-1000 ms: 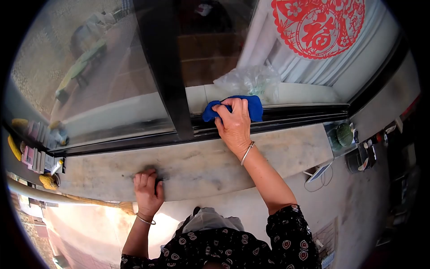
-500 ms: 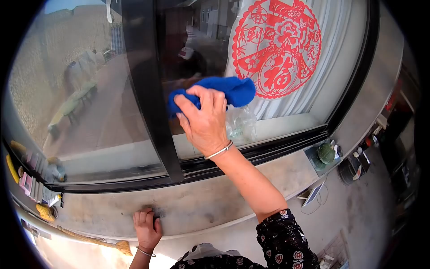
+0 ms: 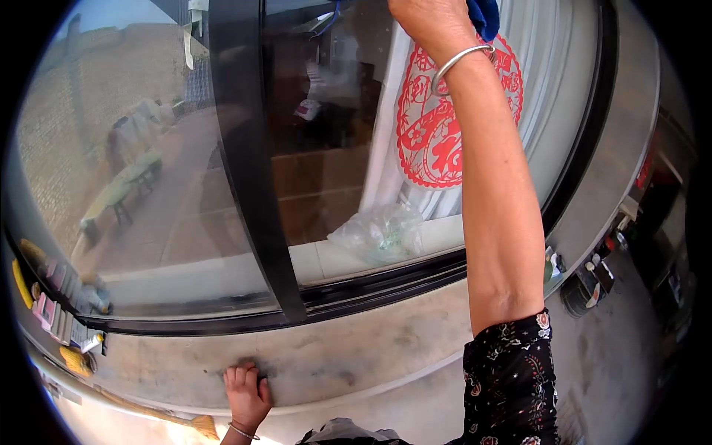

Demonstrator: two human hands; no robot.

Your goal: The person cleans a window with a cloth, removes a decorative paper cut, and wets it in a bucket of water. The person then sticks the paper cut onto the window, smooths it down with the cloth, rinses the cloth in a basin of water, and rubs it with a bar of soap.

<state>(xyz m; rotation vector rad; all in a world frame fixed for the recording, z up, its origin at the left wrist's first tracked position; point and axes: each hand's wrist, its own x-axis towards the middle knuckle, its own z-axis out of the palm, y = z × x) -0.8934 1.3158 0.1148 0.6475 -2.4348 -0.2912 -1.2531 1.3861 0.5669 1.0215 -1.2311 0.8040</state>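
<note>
My right hand (image 3: 437,26) reaches up to the top edge of the view, in front of the window pane, with its fingers mostly cut off. Part of a blue cloth (image 3: 484,18) shows beside it, against the glass. Below, a red round paper cutout (image 3: 434,148) is partly covered by my forearm. My left hand (image 3: 247,391) rests on the stone sill (image 3: 326,361) at its front edge, fingers bent over a dark spot; whatever lies under them cannot be made out.
A black window frame (image 3: 256,159) stands left of centre. Behind the glass lies a clear plastic bag (image 3: 386,231). Books (image 3: 55,322) and a yellow-bristled brush (image 3: 76,361) sit at the left end. Below the sill is a broom (image 3: 202,426).
My right hand has moved from the window's lower track, up the pane and then right to the top edge, carrying the blue cloth. My left hand stays on the sill while the view has tilted upward.
</note>
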